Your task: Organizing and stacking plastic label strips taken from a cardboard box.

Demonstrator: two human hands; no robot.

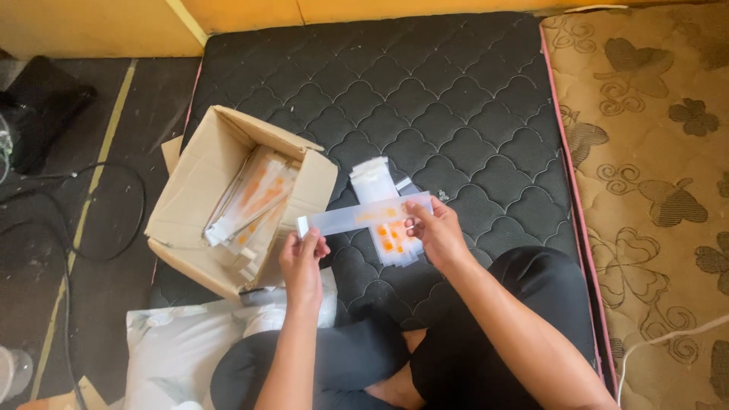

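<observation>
My left hand [302, 258] and my right hand [434, 231] together hold a long flat translucent packet [357, 216] with an orange patch, one hand at each end, level above the black quilted mattress [456, 99]. Under the packet a small pile of similar clear packets [377, 184] with orange squares lies on the mattress. To the left an open cardboard box [186, 205] holds several more of these packets, stacked on edge.
My crossed legs in black trousers [486, 334] fill the lower middle. A white plastic bag [175, 349] lies by my left knee. Black cables [91, 228] run over the dark floor at left. A tan flowered mattress [661, 190] borders the right.
</observation>
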